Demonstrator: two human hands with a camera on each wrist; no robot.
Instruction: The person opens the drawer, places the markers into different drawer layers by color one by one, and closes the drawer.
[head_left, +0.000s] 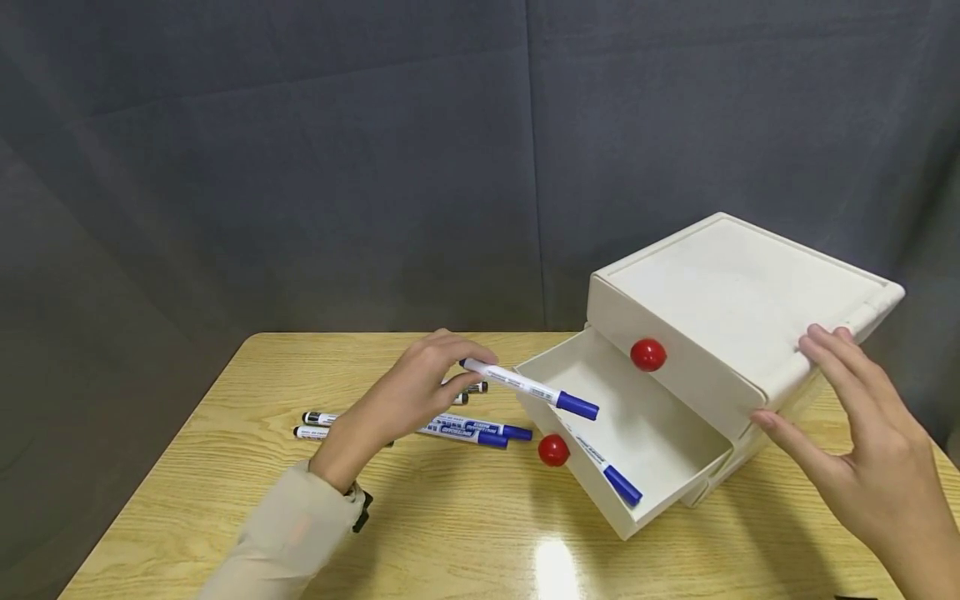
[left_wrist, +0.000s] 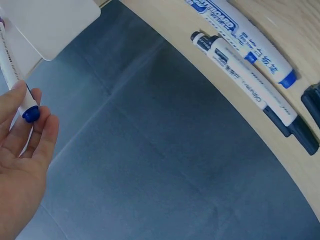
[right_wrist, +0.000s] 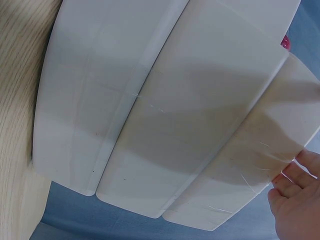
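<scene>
White with a blue cap, a thin round marker pen (head_left: 521, 385) sits in the left hand (head_left: 412, 383). The thumb and fingers pinch it near its blue back end. The pen slants down to the right, and its cap shows over the left part of a white pulled-out drawer (head_left: 660, 433). I cannot tell how high up the cap is.

A second white pen with a blue cap (head_left: 622, 486) lies inside that drawer, along the front wall. The drawer sticks out of a white box with a flat top (head_left: 750, 292). One shiny red round knob (head_left: 553, 450) is on the front of the drawer, and another red knob (head_left: 648, 354) is on the closed part above it.

The right hand (head_left: 870, 442) has its fingers spread and loose. They touch the top edge of the box on its right side, and the thumb is by the front corner.

More pens lie on the yellow wood counter (head_left: 442, 525) near the left hand: two white pens with blue caps (head_left: 491, 437), and some white pens with black ends (head_left: 311, 432), partly hidden. A pale sleeve (head_left: 285, 533) covers the left arm. Dark grey cloth (head_left: 375, 167) hangs behind.
</scene>
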